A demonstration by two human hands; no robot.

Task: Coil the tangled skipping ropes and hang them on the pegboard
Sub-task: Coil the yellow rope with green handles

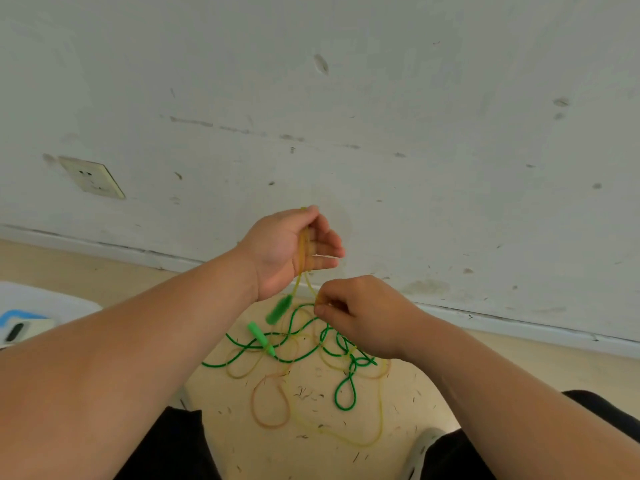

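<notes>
Debris-flecked beige floor (311,455), scuffed white wall (381,98), socket (91,176). Tangled green skipping rope (262,337) and translucent yellow rope (304,244); left hand (287,251) gripping yellow loops, right hand (360,313) pinching a strand.

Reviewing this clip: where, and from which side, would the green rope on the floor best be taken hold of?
Probably at the green handle lying at the tangle's left edge, coming from above and the left. It is the thick, rigid part and lies clear of the knots, whereas the green rope itself crosses loops of the yellow rope further right.
</notes>
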